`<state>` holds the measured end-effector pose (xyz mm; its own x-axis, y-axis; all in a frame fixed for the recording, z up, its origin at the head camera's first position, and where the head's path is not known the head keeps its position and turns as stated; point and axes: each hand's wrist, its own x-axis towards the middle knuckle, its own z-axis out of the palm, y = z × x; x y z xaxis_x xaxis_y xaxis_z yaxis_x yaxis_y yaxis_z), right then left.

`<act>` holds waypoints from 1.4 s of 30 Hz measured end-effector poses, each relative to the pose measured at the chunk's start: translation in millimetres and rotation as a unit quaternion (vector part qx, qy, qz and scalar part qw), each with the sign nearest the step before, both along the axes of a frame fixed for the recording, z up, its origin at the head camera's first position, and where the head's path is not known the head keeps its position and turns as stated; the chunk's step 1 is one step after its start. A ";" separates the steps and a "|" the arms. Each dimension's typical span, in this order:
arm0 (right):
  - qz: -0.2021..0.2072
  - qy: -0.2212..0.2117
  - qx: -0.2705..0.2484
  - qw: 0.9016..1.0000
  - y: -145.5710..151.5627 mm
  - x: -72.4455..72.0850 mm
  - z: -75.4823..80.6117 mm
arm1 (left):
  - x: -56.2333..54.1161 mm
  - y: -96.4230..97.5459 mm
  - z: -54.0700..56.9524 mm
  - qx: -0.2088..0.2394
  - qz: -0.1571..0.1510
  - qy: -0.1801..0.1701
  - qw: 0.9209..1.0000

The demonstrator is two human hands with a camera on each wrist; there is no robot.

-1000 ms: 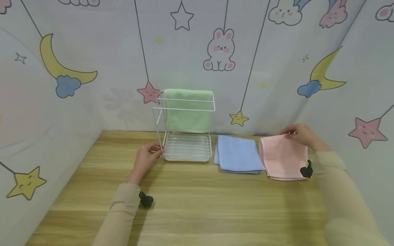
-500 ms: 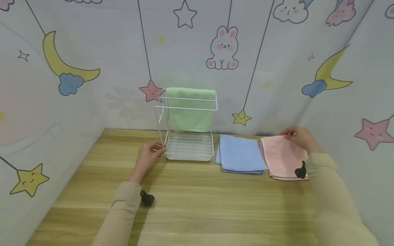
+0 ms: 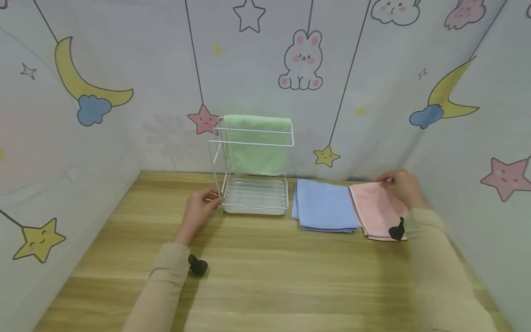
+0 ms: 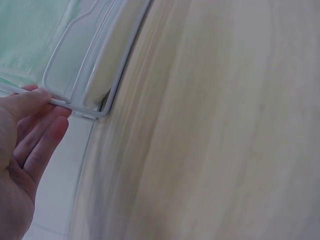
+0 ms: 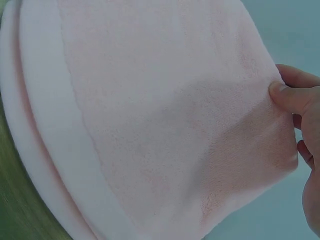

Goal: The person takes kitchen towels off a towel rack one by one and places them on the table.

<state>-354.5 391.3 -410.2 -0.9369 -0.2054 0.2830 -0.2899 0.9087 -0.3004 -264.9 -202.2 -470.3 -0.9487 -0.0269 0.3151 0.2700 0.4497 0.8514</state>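
A white wire towel rack (image 3: 250,144) stands at the back of the table, and a green towel (image 3: 258,152) hangs over its rear bar. My left hand (image 3: 198,210) pinches the rack's lower left wire between thumb and fingers; the left wrist view shows the thumb on top of the wire (image 4: 62,103). Over on the right lies a folded pink towel (image 3: 379,207). My right hand (image 3: 404,186) pinches its far edge, with the thumb on the near face of the pink towel (image 5: 175,115) in the right wrist view. Some fingers are hidden behind the cloth.
Between the rack and the pink towel lies a folded blue towel (image 3: 325,207), its right edge against the pink one. A clear tray (image 3: 255,197) sits in the rack's base. The patterned wall (image 3: 257,60) rises right behind the rack and towels.
My right forearm has swung a little to the left, and the pink towel lies lower and flatter, more covered by the sleeve. My left hand keeps its hold on the rack.
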 end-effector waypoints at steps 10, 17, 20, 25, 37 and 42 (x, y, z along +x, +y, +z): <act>-0.030 -0.009 -0.024 0.999 -4.4 -8.0 -18.1 | -1.1 -1.5 1.8 -0.013 0.003 0.003 1.000; -0.046 -0.038 -0.055 0.997 -0.3 -6.5 -33.3 | -0.4 1.8 1.0 -0.015 0.000 -0.002 1.000; -0.055 -0.053 -0.072 0.994 0.9 -6.3 -39.4 | -1.2 1.7 0.9 -0.021 0.004 -0.004 1.000; -0.068 -0.084 -0.099 0.989 2.0 -4.4 -50.3 | -1.1 0.3 0.5 -0.022 0.002 -0.016 1.000; -0.030 -0.109 -0.126 0.986 -5.8 0.1 -56.7 | -0.5 -3.2 4.7 -0.018 0.002 0.001 1.000; -0.036 -0.127 -0.119 0.984 -7.0 4.3 -55.9 | -1.4 -1.0 -0.2 -0.013 0.002 0.002 1.000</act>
<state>-350.3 384.3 -466.1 -0.9933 -0.0914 0.0707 -0.1154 0.8190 -0.5621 -266.2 -203.2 -470.5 -0.9470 -0.0215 0.3204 0.2727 0.4732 0.8377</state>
